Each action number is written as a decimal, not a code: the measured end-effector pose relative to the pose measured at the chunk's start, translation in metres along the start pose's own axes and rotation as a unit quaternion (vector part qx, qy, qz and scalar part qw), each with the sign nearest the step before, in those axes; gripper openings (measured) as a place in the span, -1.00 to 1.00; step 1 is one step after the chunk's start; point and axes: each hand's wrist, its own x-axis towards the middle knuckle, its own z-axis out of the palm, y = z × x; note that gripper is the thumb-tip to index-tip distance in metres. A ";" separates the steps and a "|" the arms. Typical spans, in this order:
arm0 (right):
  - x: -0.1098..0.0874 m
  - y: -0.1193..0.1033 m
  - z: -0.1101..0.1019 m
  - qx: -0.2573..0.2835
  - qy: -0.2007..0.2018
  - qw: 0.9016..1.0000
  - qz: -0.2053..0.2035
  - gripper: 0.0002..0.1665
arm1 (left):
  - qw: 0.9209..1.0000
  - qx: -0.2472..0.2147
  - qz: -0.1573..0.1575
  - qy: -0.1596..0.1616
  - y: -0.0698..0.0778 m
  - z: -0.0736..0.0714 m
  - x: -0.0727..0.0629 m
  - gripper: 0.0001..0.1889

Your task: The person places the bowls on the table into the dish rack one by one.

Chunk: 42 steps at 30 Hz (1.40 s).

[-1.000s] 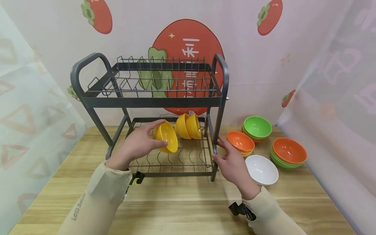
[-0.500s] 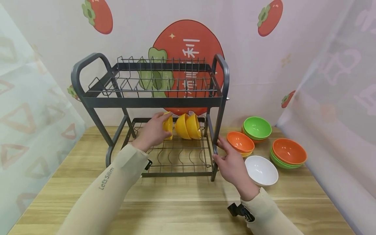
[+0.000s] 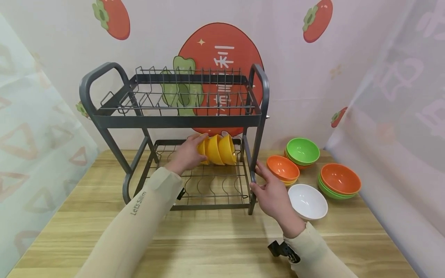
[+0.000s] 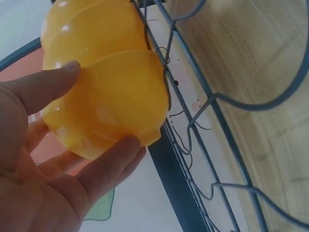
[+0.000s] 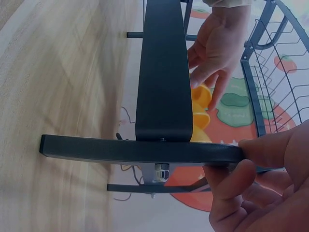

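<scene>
A dark two-tier dish rack (image 3: 177,122) stands on the wooden table. On its lower tier, toward the back right, two yellow bowls (image 3: 226,151) stand tipped on their sides, one nested against the other. My left hand (image 3: 187,154) holds another yellow bowl (image 4: 116,104) right against them, thumb on one side and fingertips on the other. In the head view that hand covers part of the held bowl. My right hand (image 3: 276,197) grips the rack's front right leg (image 5: 207,151) between thumb and fingers.
Right of the rack stand a green bowl stack (image 3: 303,151), an orange bowl (image 3: 283,168) over yellow ones, a white bowl (image 3: 307,201), and an orange bowl (image 3: 340,178) over green ones. The rack's upper tier (image 3: 180,94) hangs above my left hand. A printed cloth (image 3: 288,77) backs the table.
My left hand has carried the yellow bowl back and right, turning it on its side, up to the other two yellow bowls. The right hand keeps its grip on the rack.
</scene>
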 end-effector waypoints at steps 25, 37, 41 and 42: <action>0.000 0.002 0.000 -0.010 0.004 1.000 -0.010 -0.12 | 0.999 -0.042 -0.020 -0.020 -0.001 0.010 0.004 -0.03; -0.006 -0.001 0.003 0.009 0.004 1.000 0.001 -0.13 | 0.992 -0.098 -0.074 -0.022 0.002 0.005 -0.002 0.10; -0.006 0.000 0.004 0.007 0.008 1.000 -0.008 -0.12 | 0.988 -0.118 -0.104 -0.007 0.009 -0.004 -0.009 0.09; -0.005 0.000 0.004 0.007 0.008 1.000 -0.009 -0.12 | 0.986 -0.124 -0.108 0.004 0.012 -0.007 -0.011 0.06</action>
